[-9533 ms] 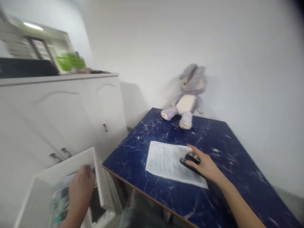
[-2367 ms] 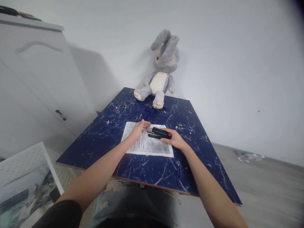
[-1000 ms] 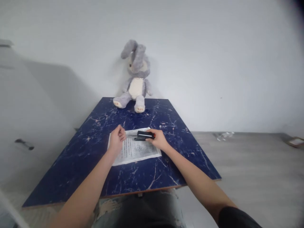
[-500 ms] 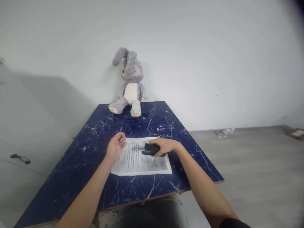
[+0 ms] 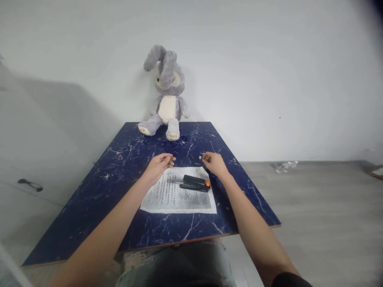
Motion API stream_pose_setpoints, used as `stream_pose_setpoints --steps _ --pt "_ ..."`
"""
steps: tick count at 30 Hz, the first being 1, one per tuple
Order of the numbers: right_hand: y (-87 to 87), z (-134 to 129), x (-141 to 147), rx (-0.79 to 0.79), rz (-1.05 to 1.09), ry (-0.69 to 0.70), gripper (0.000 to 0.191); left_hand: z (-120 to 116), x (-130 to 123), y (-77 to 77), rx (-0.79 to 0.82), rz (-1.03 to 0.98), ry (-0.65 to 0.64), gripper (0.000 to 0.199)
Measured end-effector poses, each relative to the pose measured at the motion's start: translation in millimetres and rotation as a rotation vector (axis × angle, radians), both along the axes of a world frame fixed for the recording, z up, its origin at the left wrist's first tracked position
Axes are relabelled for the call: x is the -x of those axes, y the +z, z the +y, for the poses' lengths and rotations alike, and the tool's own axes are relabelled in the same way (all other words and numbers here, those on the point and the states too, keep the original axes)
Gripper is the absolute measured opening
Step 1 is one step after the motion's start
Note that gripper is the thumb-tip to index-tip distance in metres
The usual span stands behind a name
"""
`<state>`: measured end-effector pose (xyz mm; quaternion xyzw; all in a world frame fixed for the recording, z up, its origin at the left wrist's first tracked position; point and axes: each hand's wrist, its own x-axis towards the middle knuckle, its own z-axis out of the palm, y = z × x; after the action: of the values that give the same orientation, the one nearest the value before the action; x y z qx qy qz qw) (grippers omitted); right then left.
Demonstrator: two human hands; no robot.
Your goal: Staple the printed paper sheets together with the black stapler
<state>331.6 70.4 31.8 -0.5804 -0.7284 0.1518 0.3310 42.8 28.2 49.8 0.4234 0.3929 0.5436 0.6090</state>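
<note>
Head view, stapler (image 5: 194, 181) on paper (image 5: 169, 199); plush rabbit (image 5: 167, 108) behind

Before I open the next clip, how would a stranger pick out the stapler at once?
Find the blue marbled table with a plush rabbit by its far edge. Nearer the camera lies a printed sheet, and the stapler rests on it. Its black body and orange spot set it apart from the sheet and grey rabbit.

Stapler (image 5: 196, 181) is presenting as smooth plastic, sheet (image 5: 176, 202) as matt paper. Counter (image 5: 116, 167) is showing smooth, marble-patterned surface. Far rabbit (image 5: 167, 108) is showing fluffy plush; right floor (image 5: 299, 211), matt wood-look.
</note>
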Motion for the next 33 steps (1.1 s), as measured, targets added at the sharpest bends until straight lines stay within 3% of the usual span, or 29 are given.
stream_pose_setpoints --steps 5,9,12,16,19,33 --pt "-2.4 -0.9 4.4 -0.043 0.037 -0.014 0.004 0.8 5.8 -8.6 0.007 0.14 -0.058 0.047" --pt "11.5 -13.4 16.3 -0.224 0.205 0.04 0.011 -9.5 7.7 -11.1 -0.006 0.195 -0.103 0.052" --pt "26.9 -28.2 30.0 -0.318 0.326 0.211 0.019 -17.8 0.1 -6.5 -0.117 0.147 -0.163 0.045" --pt "37.2 -47.0 48.9 -0.349 0.323 0.588 0.024 -29.9 -12.0 0.6 -0.339 0.204 -0.212 0.038" --pt "35.0 -53.2 57.8 -0.362 0.279 0.719 0.023 -37.3 -14.5 1.9 -0.333 0.227 -0.215 0.036" --pt "32.5 -51.1 54.3 -0.274 0.302 0.691 0.019 -40.5 -16.7 -0.6 -0.31 0.337 -0.153 0.038"
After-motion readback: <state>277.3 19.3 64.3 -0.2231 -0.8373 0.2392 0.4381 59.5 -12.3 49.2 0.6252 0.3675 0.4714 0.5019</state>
